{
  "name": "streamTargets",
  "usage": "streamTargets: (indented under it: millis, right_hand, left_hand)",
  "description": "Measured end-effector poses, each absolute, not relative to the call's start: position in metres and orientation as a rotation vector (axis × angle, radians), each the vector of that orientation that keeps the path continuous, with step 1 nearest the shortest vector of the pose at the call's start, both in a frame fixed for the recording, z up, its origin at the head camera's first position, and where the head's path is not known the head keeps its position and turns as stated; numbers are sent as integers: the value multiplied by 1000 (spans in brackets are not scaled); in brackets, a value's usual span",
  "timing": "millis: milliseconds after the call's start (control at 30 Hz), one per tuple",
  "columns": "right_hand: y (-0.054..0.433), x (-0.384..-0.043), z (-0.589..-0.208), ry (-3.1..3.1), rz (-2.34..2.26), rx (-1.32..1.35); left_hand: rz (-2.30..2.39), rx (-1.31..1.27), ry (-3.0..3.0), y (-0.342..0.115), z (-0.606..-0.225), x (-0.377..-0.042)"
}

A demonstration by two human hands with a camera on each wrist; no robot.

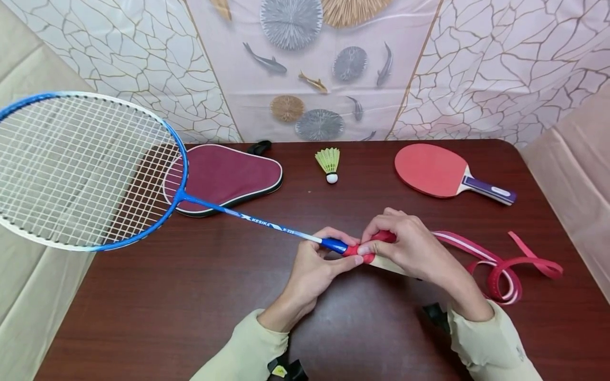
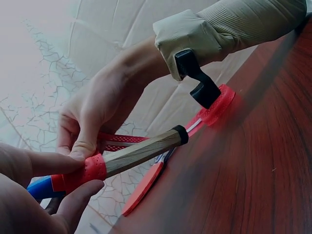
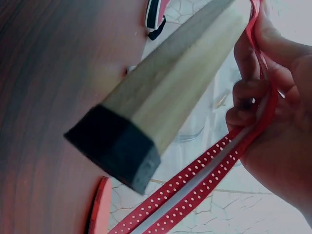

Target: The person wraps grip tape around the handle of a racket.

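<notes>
A blue and white badminton racket (image 1: 267, 224) slants across the head view, its strung head at the left. Red perforated grip tape (image 2: 92, 168) wraps the upper part of its handle; below that the wood (image 2: 141, 153) is bare down to a black end cap (image 3: 117, 146). My left hand (image 1: 312, 270) grips the handle around the blue cone and the first wraps, thumb and fingers on either side. With thumb and fingers my right hand (image 1: 405, 241) pinches the tape at the handle. The tape's loose length (image 3: 195, 180) passes through the right palm and curls on the table.
Behind the racket lie a maroon paddle case (image 1: 229, 172), a yellow shuttlecock (image 1: 329, 164) and a red table tennis paddle (image 1: 431, 169). The racket head overlaps the case in the head view. The brown table (image 1: 190, 312) ends at a patterned cloth backdrop (image 1: 314, 63).
</notes>
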State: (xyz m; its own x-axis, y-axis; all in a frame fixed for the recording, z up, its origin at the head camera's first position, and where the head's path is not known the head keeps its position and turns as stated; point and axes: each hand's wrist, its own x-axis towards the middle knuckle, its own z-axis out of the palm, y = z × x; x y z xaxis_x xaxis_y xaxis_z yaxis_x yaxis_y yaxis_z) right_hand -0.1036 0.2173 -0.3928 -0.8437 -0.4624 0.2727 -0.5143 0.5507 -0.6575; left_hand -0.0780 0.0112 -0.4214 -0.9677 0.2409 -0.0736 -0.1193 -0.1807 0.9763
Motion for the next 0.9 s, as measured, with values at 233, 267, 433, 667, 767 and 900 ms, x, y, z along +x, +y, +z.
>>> streamTargets:
  millis: [233,267,433,667,767,900]
  right_hand:
    - [222,-105,-392,-2779,1240,847]
    - [224,-104,-390,-2790,1241,866]
    - [234,-103,-380,-2803,1239,1009]
    - [234,-104,-376,-2656,1290,1102]
    - [231,-104,-378,-2630,1297,1049]
    - [229,-103,-380,-2667,1299,937]
  left_hand:
    - [2235,163,1810,6,-420,-80]
    - [2231,158,1800,6,-420,-80]
    - [2205,144,1821,6,-419,-81]
    - [2203,139,1782,7,-418,-81]
    - [2218,126,1725,6,-417,-82]
    - [2223,88,1691,5,-416,-82]
